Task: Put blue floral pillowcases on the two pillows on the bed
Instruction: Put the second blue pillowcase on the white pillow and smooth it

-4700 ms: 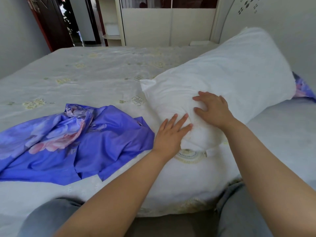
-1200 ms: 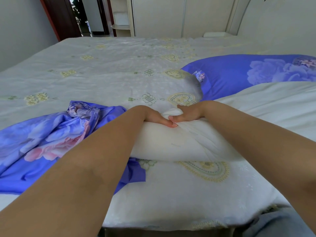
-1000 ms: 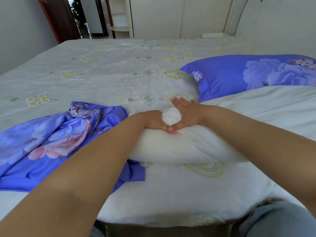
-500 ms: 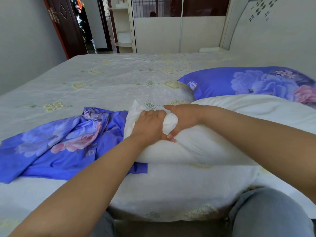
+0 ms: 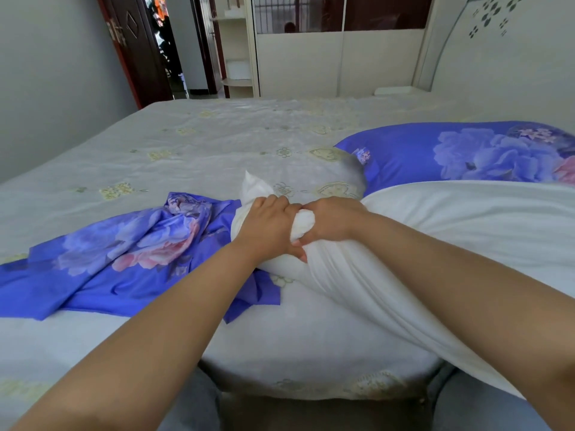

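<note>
A bare white pillow (image 5: 451, 231) lies across the bed's near right side. My left hand (image 5: 267, 225) and my right hand (image 5: 329, 219) sit side by side and both grip its bunched left end, squeezing the stuffing together. One white corner pokes up behind my left hand. A loose blue floral pillowcase (image 5: 124, 256) lies crumpled on the bed to the left, its edge tucked under the pillow's end. Behind the white pillow rests a second pillow (image 5: 466, 154) inside a blue floral pillowcase.
The bed (image 5: 233, 141) carries a pale sheet with small yellow motifs. Its rounded near edge is just in front of my knees. A headboard (image 5: 497, 51) stands at the right, a wardrobe and an open doorway at the far end.
Both hands have gathered and squeezed the white pillow's left end more tightly, and a corner now sticks up behind my left hand. The view has tilted up a little.
</note>
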The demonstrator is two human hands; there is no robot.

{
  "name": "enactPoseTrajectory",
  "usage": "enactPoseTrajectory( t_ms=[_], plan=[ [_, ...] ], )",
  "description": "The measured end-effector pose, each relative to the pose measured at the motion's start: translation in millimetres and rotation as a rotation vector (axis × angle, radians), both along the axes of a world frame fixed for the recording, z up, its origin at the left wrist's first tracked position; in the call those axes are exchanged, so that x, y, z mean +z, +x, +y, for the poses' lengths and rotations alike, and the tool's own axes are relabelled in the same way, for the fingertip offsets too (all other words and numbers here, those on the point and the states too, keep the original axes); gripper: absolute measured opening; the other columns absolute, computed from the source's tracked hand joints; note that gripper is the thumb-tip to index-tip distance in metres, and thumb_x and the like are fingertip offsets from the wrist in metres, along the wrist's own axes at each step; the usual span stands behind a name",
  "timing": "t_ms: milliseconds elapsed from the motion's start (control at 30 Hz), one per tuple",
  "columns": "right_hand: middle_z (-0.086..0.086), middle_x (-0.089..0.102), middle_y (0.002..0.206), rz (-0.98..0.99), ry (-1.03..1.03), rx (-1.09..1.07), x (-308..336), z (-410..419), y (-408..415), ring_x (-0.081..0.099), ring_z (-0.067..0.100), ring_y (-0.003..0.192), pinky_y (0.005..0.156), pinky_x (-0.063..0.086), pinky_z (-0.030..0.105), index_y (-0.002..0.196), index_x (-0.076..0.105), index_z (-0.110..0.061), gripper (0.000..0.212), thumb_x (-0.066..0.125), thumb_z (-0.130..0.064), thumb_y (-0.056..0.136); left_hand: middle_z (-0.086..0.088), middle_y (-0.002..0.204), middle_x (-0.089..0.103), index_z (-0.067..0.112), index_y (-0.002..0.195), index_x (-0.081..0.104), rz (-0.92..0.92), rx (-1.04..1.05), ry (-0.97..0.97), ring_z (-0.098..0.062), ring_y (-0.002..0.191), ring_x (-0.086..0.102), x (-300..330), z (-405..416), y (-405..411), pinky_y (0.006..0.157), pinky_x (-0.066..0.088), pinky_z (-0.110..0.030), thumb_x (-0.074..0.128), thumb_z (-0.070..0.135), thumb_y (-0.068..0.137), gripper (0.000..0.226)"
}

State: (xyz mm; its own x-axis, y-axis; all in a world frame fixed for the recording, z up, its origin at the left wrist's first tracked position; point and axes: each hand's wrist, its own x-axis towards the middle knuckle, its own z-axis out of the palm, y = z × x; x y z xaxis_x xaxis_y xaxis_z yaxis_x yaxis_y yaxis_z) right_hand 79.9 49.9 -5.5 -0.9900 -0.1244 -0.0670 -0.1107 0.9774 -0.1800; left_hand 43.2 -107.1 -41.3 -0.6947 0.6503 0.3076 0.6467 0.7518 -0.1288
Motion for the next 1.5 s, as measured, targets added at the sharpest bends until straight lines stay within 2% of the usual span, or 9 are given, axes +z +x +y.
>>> enactPoseTrajectory(
  t_ms=[267, 400, 567, 700, 967, 1133, 1267, 1400, 1500],
  plan=[
    [-0.008, 0.062, 0.122, 0.161, -0.049, 0.007, 29, 0, -4, 0.057, 0.020, 0.113, 0.082, 0.045, 0.031, 0.120, 0.054, -0.043, 0.060, 0.066, -0.068, 0.067, 0.004, 0.116, 0.060, 0.019, 0.113, 0.063, 0.120, -0.176, 0.813, -0.017, 0.111, 0.052, 13, -31, -9, 0.098, 0.035, -0.030, 0.054, 0.049, 0.082, 0.044],
    [-0.008, 0.063, 0.117, 0.209, -0.215, 0.016, 43, -12, -17, 0.058, 0.019, 0.109, 0.086, 0.047, 0.033, 0.115, 0.058, -0.040, 0.057, 0.068, -0.067, 0.066, -0.003, 0.093, 0.063, 0.021, 0.084, 0.055, -0.133, 0.388, 1.646, -0.015, 0.087, 0.057, 19, -85, -37, 0.085, 0.048, -0.029, 0.049, 0.023, 0.091, 0.010],
    [-0.011, 0.061, 0.121, 0.218, -0.244, 0.040, 27, -50, -29, 0.057, 0.017, 0.109, 0.076, 0.039, 0.029, 0.121, 0.052, -0.041, 0.062, 0.067, -0.067, 0.067, -0.008, 0.062, 0.060, 0.010, 0.070, 0.064, -0.662, 0.548, 0.909, -0.010, 0.050, 0.057, -33, -143, -48, 0.055, 0.047, -0.021, 0.058, 0.017, 0.079, 0.013],
    [-0.009, 0.056, 0.131, 0.122, -0.254, 0.016, -7, -64, -39, 0.054, 0.018, 0.117, 0.085, 0.042, 0.030, 0.129, 0.047, -0.041, 0.074, 0.066, -0.071, 0.064, -0.013, 0.094, 0.063, 0.014, 0.083, 0.058, -0.614, 0.679, 0.258, -0.027, 0.089, 0.059, -55, -166, -46, 0.078, 0.044, -0.031, 0.063, 0.039, 0.082, 0.026],
    [-0.008, 0.056, 0.130, 0.104, -0.272, -0.013, -7, -58, -40, 0.054, 0.018, 0.116, 0.089, 0.043, 0.034, 0.131, 0.045, -0.038, 0.078, 0.066, -0.071, 0.064, -0.004, 0.141, 0.045, 0.024, 0.141, 0.036, -0.576, 0.978, 0.058, -0.029, 0.130, 0.042, -47, -178, -41, 0.102, 0.037, -0.042, 0.053, 0.036, 0.090, 0.055],
    [-0.002, 0.058, 0.127, 0.237, -0.176, 0.036, -12, -65, -12, 0.056, 0.025, 0.113, 0.079, 0.039, 0.031, 0.136, 0.034, -0.039, 0.069, 0.056, -0.068, 0.076, -0.017, 0.093, 0.063, 0.008, 0.094, 0.061, -0.285, 0.842, 0.710, -0.035, 0.094, 0.058, -43, -193, -30, 0.077, 0.043, -0.037, 0.047, 0.020, 0.090, 0.018],
    [-0.001, 0.061, 0.123, 0.297, -0.130, 0.107, 2, -70, 6, 0.057, 0.028, 0.110, 0.079, 0.040, 0.033, 0.138, 0.030, -0.044, 0.068, 0.053, -0.069, 0.079, -0.008, 0.076, 0.060, 0.010, 0.074, 0.056, -0.628, 0.717, 1.419, -0.028, 0.077, 0.058, -15, -191, -34, 0.071, 0.048, -0.032, 0.049, 0.022, 0.087, 0.019],
    [-0.004, 0.063, 0.119, 0.357, -0.103, 0.184, 20, -86, 17, 0.059, 0.025, 0.106, 0.075, 0.038, 0.030, 0.136, 0.033, -0.045, 0.066, 0.055, -0.068, 0.078, -0.002, 0.080, 0.067, 0.015, 0.083, 0.063, -0.907, 0.669, 1.713, -0.023, 0.085, 0.062, 5, -195, -40, 0.088, 0.052, -0.036, 0.056, 0.023, 0.091, 0.013],
    [-0.009, 0.062, 0.118, 0.397, -0.177, 0.213, 36, -105, 15, 0.058, 0.019, 0.104, 0.075, 0.036, 0.027, 0.133, 0.039, -0.045, 0.062, 0.058, -0.066, 0.078, 0.000, 0.059, 0.067, 0.017, 0.080, 0.060, -1.045, 0.604, 1.720, -0.016, 0.058, 0.064, 12, -201, -28, 0.045, 0.048, -0.028, 0.049, 0.023, 0.094, 0.019]
  ],
)
